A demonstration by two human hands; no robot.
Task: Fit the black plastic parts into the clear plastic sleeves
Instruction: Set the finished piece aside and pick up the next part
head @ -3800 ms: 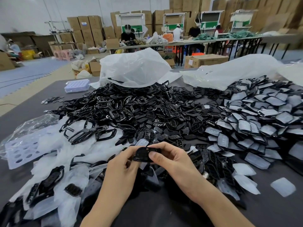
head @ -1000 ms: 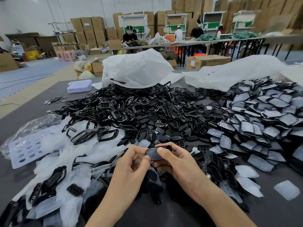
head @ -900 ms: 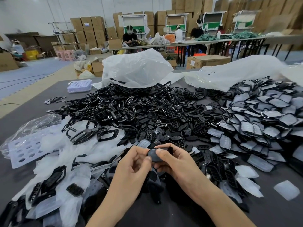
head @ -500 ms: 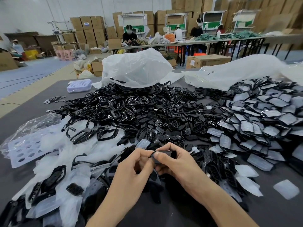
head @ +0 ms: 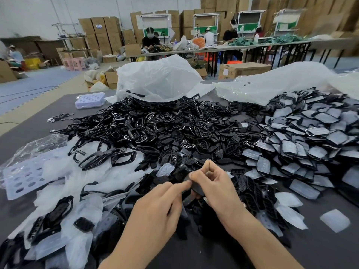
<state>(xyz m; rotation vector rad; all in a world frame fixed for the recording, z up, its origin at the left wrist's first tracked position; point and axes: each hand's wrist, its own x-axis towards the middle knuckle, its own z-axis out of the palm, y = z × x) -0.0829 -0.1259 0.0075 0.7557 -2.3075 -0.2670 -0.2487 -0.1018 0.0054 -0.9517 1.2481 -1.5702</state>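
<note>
A: What is being held, and where?

B: One black part (head: 196, 188) is pinched between both hands, low over the near middle of the worktop (head: 320, 249). The right hand (head: 215, 183) is curled round its right end. Its left edge is nipped by the thumb and forefinger of the left hand (head: 155, 206). Whether a sleeve is already on it cannot be told.

A: What is crowded round them?

B: A broad heap of loose black parts (head: 174, 129) is spread just behind the hands. Sleeved parts (head: 310, 136) are piled to the right, and empty clear sleeves (head: 64, 171) are strewn to the left, with one clear sleeve (head: 165, 169) just beside the fingers. Two white plastic bags (head: 155, 78) are slumped at the far edge, near a lilac tray (head: 89, 100).

A: Can any writing be read?

B: Labels are seen on the stacked cardboard boxes (head: 101, 30) and on a carton on the floor (head: 242, 69), but nothing on them can be made out.

A: What is hidden or cut off?

B: The held part is largely covered by fingers. The parts beneath the forearms are masked, and the right-hand pile is cut by the frame edge. A perforated sheet (head: 25, 177) is blurred inside a crumpled bag.
</note>
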